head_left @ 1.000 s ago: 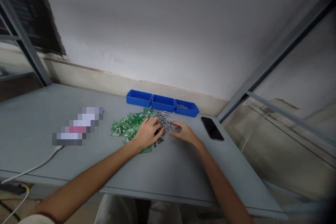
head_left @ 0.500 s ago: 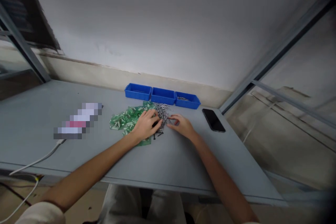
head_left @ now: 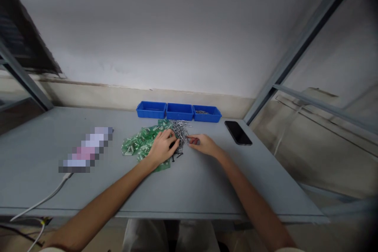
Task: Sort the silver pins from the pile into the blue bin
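Observation:
A pile of long silvery screws [head_left: 180, 128] lies on the grey table, with a few dark screws [head_left: 178, 156] at its near edge. My left hand [head_left: 162, 146] rests on the left side of the pile and over the green plastic bags [head_left: 144, 138], its thumb apart from its curved fingers. The bags hold small pale and metal parts. At the pile's right edge, the thumb and fingers of my right hand [head_left: 203, 144] pinch together on a screw, which is mostly hidden by the fingertips.
Behind the pile stand three blue bins in a row: the left bin [head_left: 151, 115], the middle bin [head_left: 179, 117] and the right bin [head_left: 206, 118], which has some screws in it. A black phone [head_left: 238, 132] lies at right. A blurred-out object with a white cable [head_left: 44, 202] lies at left.
The camera view has shifted slightly. My right hand's thumb and fingers have drawn closer together at the pile's edge. My left hand has stayed about where it was.

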